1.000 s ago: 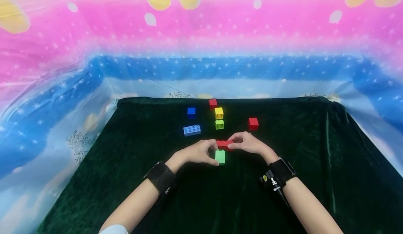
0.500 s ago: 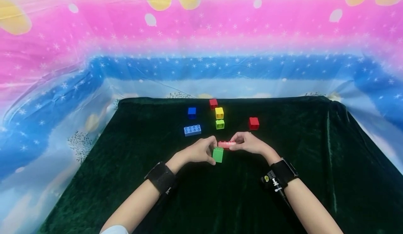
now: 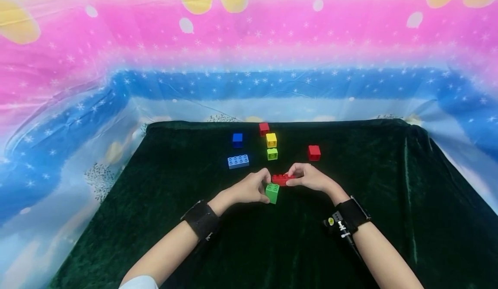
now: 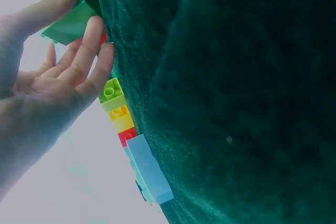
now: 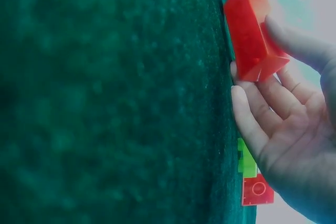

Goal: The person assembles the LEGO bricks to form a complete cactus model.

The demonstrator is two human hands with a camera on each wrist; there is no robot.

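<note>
Between its thumb and fingers my left hand (image 3: 250, 187) pinches a green toy building brick (image 3: 272, 193), tilted with its studs upward. In the left wrist view that green brick (image 4: 73, 18) sits between thumb and fingertips. My right hand (image 3: 310, 177) grips one end of a long red building brick (image 3: 281, 179), just behind and right of the green one. The right wrist view shows the red brick (image 5: 247, 32) under the thumb, with fingers below it. Whether the two bricks touch cannot be made out.
Beyond the hands lie a light blue brick (image 3: 238, 161), a dark blue brick (image 3: 237, 140), a lime brick (image 3: 272, 154), a yellow brick (image 3: 271, 140) and two red bricks, one at the back (image 3: 264, 128), one at right (image 3: 314, 153). Dark green cloth (image 3: 186, 150) covers the table.
The green brick has tipped so its top studs show. My right hand and the red brick have shifted slightly right. The loose bricks have not moved.
</note>
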